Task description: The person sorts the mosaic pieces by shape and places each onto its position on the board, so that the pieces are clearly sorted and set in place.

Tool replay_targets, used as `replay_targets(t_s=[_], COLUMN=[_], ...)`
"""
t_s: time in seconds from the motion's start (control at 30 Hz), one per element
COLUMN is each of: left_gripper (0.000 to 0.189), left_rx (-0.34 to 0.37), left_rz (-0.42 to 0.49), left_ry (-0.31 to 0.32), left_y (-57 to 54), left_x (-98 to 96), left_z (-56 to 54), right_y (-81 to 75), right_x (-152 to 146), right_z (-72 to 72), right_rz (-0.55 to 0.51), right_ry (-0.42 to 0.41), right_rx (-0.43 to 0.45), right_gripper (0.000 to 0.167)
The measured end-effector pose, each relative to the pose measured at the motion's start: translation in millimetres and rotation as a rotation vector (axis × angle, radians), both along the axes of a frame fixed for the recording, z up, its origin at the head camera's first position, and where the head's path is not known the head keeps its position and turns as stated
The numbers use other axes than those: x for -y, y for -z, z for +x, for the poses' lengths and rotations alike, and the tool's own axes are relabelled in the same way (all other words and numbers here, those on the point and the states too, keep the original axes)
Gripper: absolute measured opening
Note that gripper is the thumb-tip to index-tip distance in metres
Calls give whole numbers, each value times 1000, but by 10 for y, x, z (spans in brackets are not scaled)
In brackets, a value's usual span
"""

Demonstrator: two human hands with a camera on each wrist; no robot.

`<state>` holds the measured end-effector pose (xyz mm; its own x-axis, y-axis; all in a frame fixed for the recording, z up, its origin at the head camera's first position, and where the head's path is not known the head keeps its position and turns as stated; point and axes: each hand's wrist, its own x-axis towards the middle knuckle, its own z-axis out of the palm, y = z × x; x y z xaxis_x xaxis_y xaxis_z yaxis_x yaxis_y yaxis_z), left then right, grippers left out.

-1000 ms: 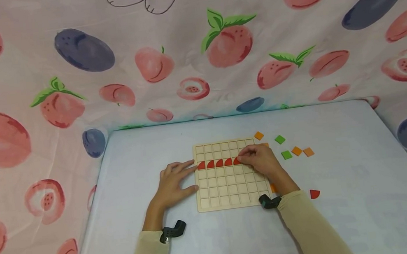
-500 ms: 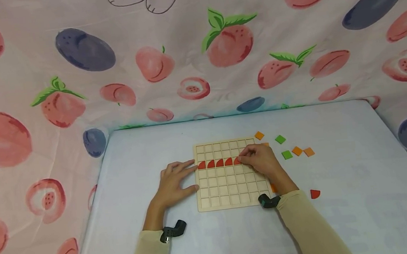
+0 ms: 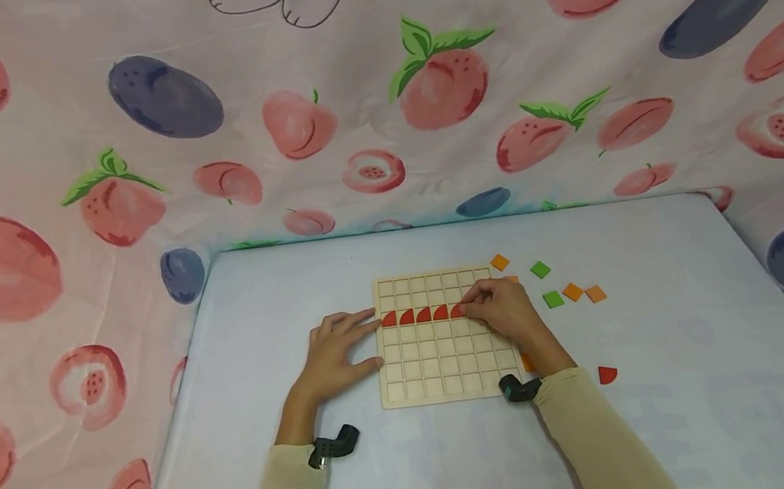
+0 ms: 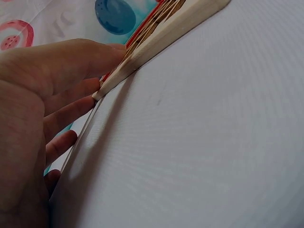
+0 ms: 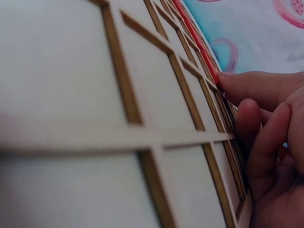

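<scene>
A square wooden grid board (image 3: 431, 368) lies on the table. One of its upper rows carries several red quarter-circle tiles (image 3: 407, 318), side by side from the left edge. My right hand (image 3: 507, 312) reaches over the board's right side, thumb and index finger pinching the rightmost red quarter-circle tile (image 3: 456, 312) at its cell. In the right wrist view the thumb meets the red strip of tiles (image 5: 199, 42) while the other fingers curl below. Spread along the left edge, my left hand (image 3: 332, 354) touches the board's rim (image 4: 156, 45) with its fingertips and thumb.
Right of the board lie loose green squares (image 3: 540, 269) and orange squares (image 3: 572, 292). An orange piece (image 3: 527, 362) shows partly beside my right wrist, and a single red quarter-circle (image 3: 607, 375) sits nearer. A fruit-print curtain (image 3: 363, 104) stands behind the white table (image 3: 281, 280).
</scene>
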<state>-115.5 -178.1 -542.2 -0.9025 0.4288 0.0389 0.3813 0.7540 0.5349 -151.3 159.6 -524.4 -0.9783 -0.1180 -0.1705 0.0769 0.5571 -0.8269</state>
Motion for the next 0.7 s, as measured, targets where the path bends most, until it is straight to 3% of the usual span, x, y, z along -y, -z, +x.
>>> replay_targets(t_s=[0.2, 0.4, 0.7], left_gripper=[65, 65, 64], left_rx=[-14, -13, -9], left_rz=[16, 7, 3], left_ry=[6, 11, 4], left_y=[-1, 10, -6], left_x=[2, -8, -7], left_z=[7, 3, 8], right_y=[-32, -139, -400], right_x=[-51, -263, -849], right_z=[15, 39, 108], right_rz=[-5, -22, 112], right_ry=[-13, -93, -198], right_rx=[50, 64, 53], right_gripper=[16, 24, 18])
